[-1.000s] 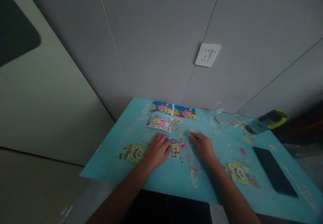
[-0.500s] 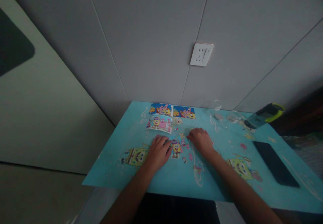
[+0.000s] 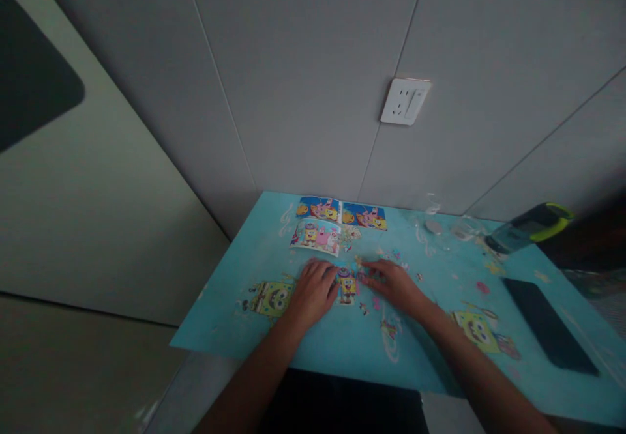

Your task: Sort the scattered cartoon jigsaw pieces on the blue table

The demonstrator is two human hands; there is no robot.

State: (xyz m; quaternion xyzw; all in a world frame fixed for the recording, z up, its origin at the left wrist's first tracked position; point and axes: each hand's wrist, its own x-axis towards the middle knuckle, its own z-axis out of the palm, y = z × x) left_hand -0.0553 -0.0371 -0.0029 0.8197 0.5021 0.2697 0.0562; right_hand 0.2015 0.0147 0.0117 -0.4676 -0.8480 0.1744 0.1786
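A small, partly built cartoon puzzle lies on a turquoise printed table mat. My left hand rests palm down, fingers spread, against the puzzle's left edge. My right hand lies to its right, fingertips reaching the puzzle's upper right corner among loose pieces. I cannot make out whether those fingertips pinch a piece. Further back lies a finished picture card, with two blue cards behind it.
A black phone lies flat at the right. A tipped bottle with a green cap sits at the back right near clear plastic bits. A grey wall with a white socket rises behind.
My right hand has slid left toward the puzzle's upper right corner. My left hand has stayed at the puzzle's left edge. The view has shifted slightly.
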